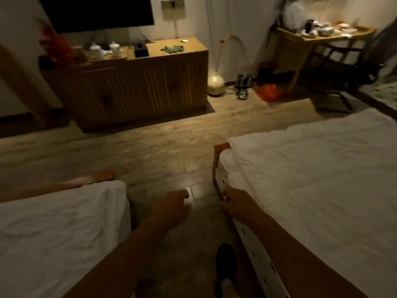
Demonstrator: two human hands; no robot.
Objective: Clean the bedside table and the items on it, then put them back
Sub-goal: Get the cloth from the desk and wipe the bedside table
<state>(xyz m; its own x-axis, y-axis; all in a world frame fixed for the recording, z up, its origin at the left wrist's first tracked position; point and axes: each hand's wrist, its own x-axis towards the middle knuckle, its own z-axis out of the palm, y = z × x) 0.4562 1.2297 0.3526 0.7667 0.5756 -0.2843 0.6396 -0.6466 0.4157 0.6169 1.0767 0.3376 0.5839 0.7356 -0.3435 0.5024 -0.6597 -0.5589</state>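
Note:
The bedside table is out of view. I stand in the aisle between two beds. My left hand (171, 205) and my right hand (235, 203) reach forward over the floor, fingers loosely curled and holding nothing. The right hand is close to the corner of the right bed (311, 179). A crumpled green cloth (173, 48) lies on top of the wooden dresser (137, 89) across the room, far from both hands.
The left bed (53, 229) has white sheets. The dresser carries white jars (96, 50) and a black box (141, 50) under a dark TV (96, 11). A round floor lamp (215, 84), an orange bag (269, 92), a cluttered desk (322, 33) and a chair (348, 69) stand at the back right.

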